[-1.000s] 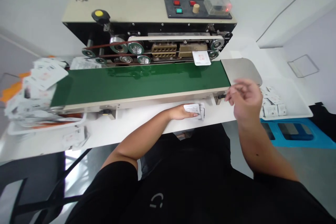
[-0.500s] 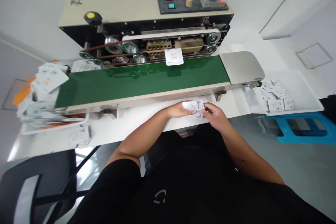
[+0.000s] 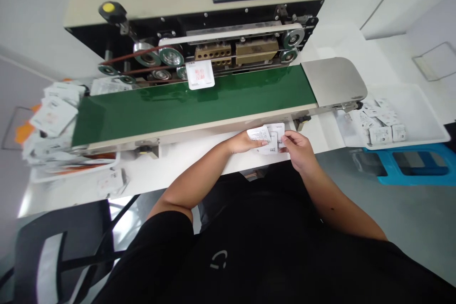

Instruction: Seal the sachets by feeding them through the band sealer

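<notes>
My left hand (image 3: 242, 142) is closed around a few small white printed packets (image 3: 258, 135), fanned out with the thumb on top. My right hand (image 3: 299, 150) pinches the right edge of one white packet (image 3: 278, 128) that sticks out from this bunch. Both hands are in front of the band sealer's green conveyor belt (image 3: 249, 95), low over the white table. Another white packet (image 3: 200, 76) with a red print hangs from the sealer's rollers, its lower part over the belt.
A heap of packets (image 3: 53, 116) fills a white tray (image 3: 74, 173) at the belt's left end. More packets (image 3: 383, 118) lie in a white bin (image 3: 423, 109) on the right, above a blue stool (image 3: 420, 166). Loose packets (image 3: 110, 181) lie at the table's front left.
The packet in the sealer has travelled left along the belt. My right hand has shifted right, spreading the held packets further apart. The view has tilted down slightly.
</notes>
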The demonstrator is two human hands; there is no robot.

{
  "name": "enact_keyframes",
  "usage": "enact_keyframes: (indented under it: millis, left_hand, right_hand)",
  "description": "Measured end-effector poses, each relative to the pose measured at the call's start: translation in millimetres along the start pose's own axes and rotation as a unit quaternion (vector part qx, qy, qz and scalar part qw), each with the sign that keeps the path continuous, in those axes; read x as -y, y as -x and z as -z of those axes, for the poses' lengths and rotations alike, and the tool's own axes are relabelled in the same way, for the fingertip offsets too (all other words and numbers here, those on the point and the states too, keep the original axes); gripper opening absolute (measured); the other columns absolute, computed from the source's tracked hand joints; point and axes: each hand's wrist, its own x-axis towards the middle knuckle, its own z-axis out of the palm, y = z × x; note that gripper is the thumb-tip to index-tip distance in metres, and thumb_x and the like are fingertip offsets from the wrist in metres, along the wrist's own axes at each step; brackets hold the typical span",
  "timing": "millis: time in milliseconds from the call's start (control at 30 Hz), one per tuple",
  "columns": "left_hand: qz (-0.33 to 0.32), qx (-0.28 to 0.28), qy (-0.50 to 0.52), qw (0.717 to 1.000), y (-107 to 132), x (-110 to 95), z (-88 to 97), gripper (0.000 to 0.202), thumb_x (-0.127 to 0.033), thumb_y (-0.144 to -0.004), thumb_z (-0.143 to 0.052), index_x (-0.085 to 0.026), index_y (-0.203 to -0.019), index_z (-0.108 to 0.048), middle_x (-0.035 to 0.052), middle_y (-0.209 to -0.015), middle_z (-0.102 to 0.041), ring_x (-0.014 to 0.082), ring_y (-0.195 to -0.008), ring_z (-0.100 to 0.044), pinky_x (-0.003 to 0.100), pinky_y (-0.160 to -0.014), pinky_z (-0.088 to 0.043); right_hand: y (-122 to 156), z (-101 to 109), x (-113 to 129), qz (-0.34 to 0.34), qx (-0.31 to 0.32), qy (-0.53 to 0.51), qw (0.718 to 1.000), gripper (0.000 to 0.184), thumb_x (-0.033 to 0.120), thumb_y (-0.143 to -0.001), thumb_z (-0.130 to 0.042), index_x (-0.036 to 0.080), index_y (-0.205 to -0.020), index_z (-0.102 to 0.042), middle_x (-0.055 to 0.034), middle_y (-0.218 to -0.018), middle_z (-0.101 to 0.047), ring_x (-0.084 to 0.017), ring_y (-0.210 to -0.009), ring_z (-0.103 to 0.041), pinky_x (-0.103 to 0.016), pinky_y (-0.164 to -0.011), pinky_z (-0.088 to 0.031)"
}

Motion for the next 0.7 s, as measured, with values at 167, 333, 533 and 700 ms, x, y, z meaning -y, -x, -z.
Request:
enact_keyframes:
  millis: [167,333,533,700]
  left_hand:
    - [0.004,-0.014,-0.008,1.0,-1.1,3.5,0.7,0.06,-0.05,-0.081,-0.091,-0.015,-0.127,-0.075,0.0171,-0.132,-0.076,0.0301,-0.122,-0.072,0.052,-0.114,-0.051]
    - [0.007,-0.006,-0.015,1.0,-1.7,7.6,2.6,0.058,-0.048,-0.083,-0.09,-0.015,-0.127,-0.074,0.0174,-0.134,-0.075,0.0286,-0.121,-0.072,0.051,-0.112,-0.053]
    - [0.03,0.004,-0.044,0.999,0.9,6.3,-0.1,0.06,-0.051,-0.082,-0.09,-0.015,-0.127,-0.074,0.0169,-0.132,-0.076,0.027,-0.118,-0.072,0.047,-0.111,-0.053]
    - [0.051,0.026,-0.07,0.996,5.6,1.3,-3.5,0.064,-0.053,-0.081,-0.09,-0.016,-0.131,-0.073,0.0147,-0.13,-0.077,0.0262,-0.118,-0.073,0.045,-0.111,-0.053]
  right_hand:
    - [2.8,2.4,5.3,0.013,-0.034,0.008,0.999,0.039,0.058,-0.09,-0.073,0.022,-0.105,-0.067,-0.0063,-0.105,-0.076,-0.019,-0.085,-0.072,-0.03,-0.063,-0.064]
    - [4.7,5.6,12.0,0.02,-0.019,0.015,1.0,0.045,0.045,-0.086,-0.078,0.025,-0.123,-0.061,-0.0066,-0.111,-0.077,-0.022,-0.093,-0.075,-0.038,-0.076,-0.066]
    - [6.4,13.2,29.6,0.097,0.008,0.137,0.986,0.048,0.043,-0.091,-0.074,0.027,-0.136,-0.066,-0.0083,-0.123,-0.075,-0.025,-0.107,-0.074,-0.042,-0.091,-0.064]
    - [4.1,21.7,62.5,0.154,0.103,0.373,0.909,0.03,0.032,-0.095,-0.069,0.028,-0.122,-0.079,-0.0064,-0.126,-0.076,-0.03,-0.116,-0.073,-0.049,-0.102,-0.059]
